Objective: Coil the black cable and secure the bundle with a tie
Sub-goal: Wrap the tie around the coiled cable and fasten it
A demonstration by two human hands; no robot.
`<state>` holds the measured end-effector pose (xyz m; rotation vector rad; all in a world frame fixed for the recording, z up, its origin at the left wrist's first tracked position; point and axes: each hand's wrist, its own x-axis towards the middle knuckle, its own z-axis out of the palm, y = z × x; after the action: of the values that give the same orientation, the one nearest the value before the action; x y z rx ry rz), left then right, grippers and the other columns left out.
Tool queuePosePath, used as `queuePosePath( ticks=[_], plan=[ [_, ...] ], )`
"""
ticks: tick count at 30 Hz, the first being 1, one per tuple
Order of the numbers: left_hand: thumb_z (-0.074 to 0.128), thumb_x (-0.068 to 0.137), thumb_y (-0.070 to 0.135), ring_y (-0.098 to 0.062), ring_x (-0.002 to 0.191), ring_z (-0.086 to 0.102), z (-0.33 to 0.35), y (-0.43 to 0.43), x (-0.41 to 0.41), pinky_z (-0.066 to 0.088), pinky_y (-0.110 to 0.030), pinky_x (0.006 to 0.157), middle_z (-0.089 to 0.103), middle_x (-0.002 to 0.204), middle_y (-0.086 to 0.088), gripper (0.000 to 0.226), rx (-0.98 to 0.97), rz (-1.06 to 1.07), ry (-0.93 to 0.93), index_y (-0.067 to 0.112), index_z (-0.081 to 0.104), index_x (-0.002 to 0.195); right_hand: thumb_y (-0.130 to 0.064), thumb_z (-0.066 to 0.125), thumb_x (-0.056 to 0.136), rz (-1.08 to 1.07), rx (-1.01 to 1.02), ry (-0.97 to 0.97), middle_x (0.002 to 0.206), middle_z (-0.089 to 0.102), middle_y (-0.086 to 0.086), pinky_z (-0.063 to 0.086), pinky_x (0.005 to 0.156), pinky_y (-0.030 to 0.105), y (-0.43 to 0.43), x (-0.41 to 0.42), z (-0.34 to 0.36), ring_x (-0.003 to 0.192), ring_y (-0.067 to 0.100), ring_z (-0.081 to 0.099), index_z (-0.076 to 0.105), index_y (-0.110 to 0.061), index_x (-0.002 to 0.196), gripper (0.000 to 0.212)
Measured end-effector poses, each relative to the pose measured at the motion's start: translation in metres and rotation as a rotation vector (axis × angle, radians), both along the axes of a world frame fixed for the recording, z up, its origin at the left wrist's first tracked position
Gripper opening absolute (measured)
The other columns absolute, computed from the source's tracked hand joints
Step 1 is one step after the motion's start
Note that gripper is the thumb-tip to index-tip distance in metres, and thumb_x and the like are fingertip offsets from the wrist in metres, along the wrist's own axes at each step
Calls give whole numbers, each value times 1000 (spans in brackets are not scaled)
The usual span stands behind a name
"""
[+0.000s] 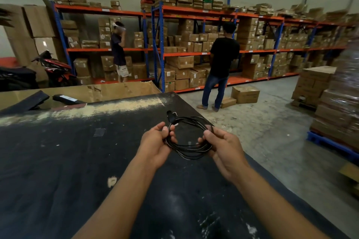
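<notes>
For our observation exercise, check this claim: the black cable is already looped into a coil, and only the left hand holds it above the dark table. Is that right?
Not quite. The head view shows both hands on the cable: the left hand grips one side of the coil, the right hand the other. The rest stands: it is coiled, above the dark table.

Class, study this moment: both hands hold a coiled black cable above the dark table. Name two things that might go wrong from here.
1. The black cable is pinched only at two sides, by the left hand and the right hand; no tie is visible on it, so the loose loops may spring apart.
2. The plug end sticks out free from the coil and might snag or pull a loop loose.
</notes>
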<state>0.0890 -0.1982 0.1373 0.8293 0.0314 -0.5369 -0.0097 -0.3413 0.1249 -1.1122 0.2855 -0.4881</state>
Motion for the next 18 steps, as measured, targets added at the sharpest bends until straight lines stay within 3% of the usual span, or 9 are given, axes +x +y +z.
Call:
queuePosePath(
  ticks=[3, 7, 10, 12, 15, 16, 18],
  plan=[
    [36, 95, -7, -17, 64, 54, -15, 8, -13, 48, -27, 53, 61, 81, -12, 25, -154, -105, 65, 13, 49, 102, -8, 52, 98, -153, -181, 24, 67, 57, 3, 55, 59, 25, 8, -4, -2, 58, 11, 59, 68, -6, 100, 16],
    [44, 85, 3, -15, 60, 59, -36, 21, -28, 49, -36, 70, 62, 76, -4, 17, -204, -290, 77, 12, 55, 95, -9, 48, 100, -212, -390, 72, 64, 50, 0, 48, 55, 27, 15, -7, -2, 55, 8, 46, 69, -15, 93, 23],
    [43, 76, 14, -20, 67, 67, -44, 38, -31, 49, -41, 79, 71, 82, -7, 23, -55, -435, 75, 11, 61, 90, -10, 51, 99, -146, -505, 137, 65, 55, -2, 46, 54, 25, 15, -9, -3, 52, 4, 47, 71, -18, 98, 21],
    [41, 74, 15, -29, 81, 68, -42, 47, -30, 49, -43, 82, 72, 100, -16, 31, 203, -481, 7, 10, 64, 93, -12, 52, 99, -74, -591, 184, 65, 58, -2, 44, 52, 24, 13, -8, -1, 50, 3, 48, 71, -18, 96, 20],
    [42, 80, 10, -26, 93, 63, -34, 52, -22, 45, -40, 81, 66, 112, -13, 44, 565, -280, -210, 8, 58, 121, -14, 54, 98, 85, -711, 247, 63, 60, -4, 42, 50, 23, 10, -3, 7, 48, 3, 46, 70, -22, 89, 19],
    [45, 84, 9, -23, 98, 64, -30, 52, -19, 47, -40, 83, 67, 114, -12, 43, 574, -230, -296, 9, 55, 126, -15, 55, 98, 133, -745, 266, 62, 61, -4, 42, 50, 23, 9, -1, 10, 48, 3, 46, 69, -23, 87, 20],
    [50, 93, 12, -20, 104, 65, -18, 49, -18, 50, -38, 90, 70, 116, -10, 34, 578, -326, -512, 12, 57, 126, -16, 55, 97, 208, -784, 283, 62, 62, -5, 42, 51, 23, 6, 3, 15, 49, 3, 47, 70, -23, 87, 19]
  ],
)
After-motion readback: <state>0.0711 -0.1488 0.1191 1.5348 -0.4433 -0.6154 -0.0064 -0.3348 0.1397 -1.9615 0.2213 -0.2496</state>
